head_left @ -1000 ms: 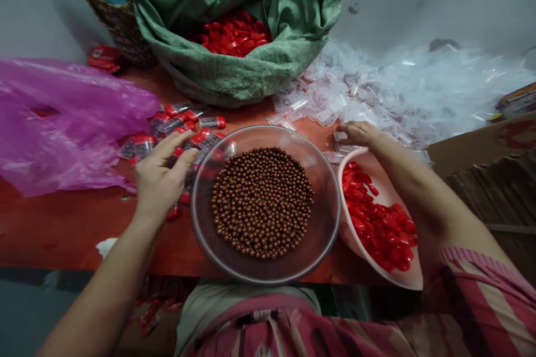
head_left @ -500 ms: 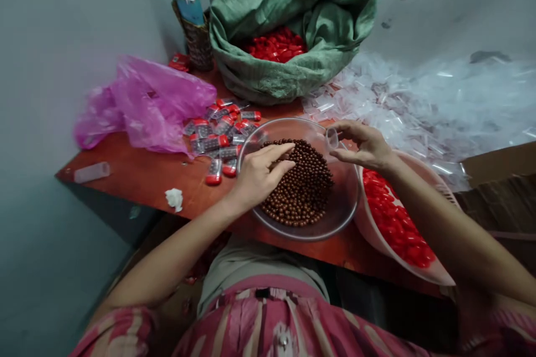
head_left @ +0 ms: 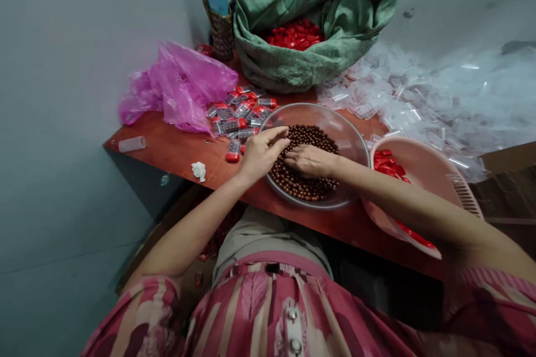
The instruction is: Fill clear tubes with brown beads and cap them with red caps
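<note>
Your grips I cannot tell: right hand among the beads in the bowl, left hand just beside.

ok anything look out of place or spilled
A lone clear tube lies at the left corner of the table, apart from the right-hand heap of clear tubes, and a crumpled white scrap sits near the front edge like litter. No loose brown beads show outside the bowl.

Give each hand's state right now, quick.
Left hand: open, thumb and fingers parted, at the bowl.
Right hand: fingers curled down at the brown beads; grip hidden, cannot tell.
</note>
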Action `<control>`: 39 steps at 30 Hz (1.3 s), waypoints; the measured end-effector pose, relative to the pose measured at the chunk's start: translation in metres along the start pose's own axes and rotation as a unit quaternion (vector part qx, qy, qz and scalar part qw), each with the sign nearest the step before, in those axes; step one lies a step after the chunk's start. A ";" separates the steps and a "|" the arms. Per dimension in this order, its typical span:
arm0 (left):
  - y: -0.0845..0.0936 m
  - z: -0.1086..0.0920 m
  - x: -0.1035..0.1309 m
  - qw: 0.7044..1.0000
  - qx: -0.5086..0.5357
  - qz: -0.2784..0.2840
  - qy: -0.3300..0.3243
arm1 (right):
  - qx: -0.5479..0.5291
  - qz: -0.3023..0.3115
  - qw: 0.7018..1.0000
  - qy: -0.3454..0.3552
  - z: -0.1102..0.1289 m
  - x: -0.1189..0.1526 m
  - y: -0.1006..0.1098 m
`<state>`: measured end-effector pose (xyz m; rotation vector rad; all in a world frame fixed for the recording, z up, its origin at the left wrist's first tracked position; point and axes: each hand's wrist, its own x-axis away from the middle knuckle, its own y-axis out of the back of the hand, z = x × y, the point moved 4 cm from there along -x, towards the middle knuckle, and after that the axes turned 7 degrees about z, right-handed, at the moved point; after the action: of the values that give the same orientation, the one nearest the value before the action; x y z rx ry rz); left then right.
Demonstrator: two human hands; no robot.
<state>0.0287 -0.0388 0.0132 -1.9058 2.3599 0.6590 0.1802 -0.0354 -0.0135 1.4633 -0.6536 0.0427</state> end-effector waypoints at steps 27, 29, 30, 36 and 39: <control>-0.035 0.008 -0.006 0.969 0.213 0.097 0.080 | -0.224 -0.210 0.926 -0.220 -0.027 0.062 0.011; -0.027 0.012 -0.006 0.971 0.216 0.061 0.085 | -0.065 -0.085 0.977 -0.185 -0.018 0.045 0.004; -0.024 0.013 -0.007 0.973 0.210 0.049 0.080 | -0.021 -0.046 0.988 -0.145 -0.011 0.035 0.001; -0.013 0.009 -0.005 0.983 0.173 0.008 0.052 | -0.186 -0.041 0.980 -0.057 0.013 0.007 -0.001; -0.010 0.005 -0.005 0.988 0.151 0.006 0.041 | -0.402 -0.148 0.896 -0.117 -0.001 0.027 0.003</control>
<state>0.0377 -0.0342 0.0073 -1.8190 2.3562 0.2089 0.2016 -0.0435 0.0009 0.7427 -0.5360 -0.5893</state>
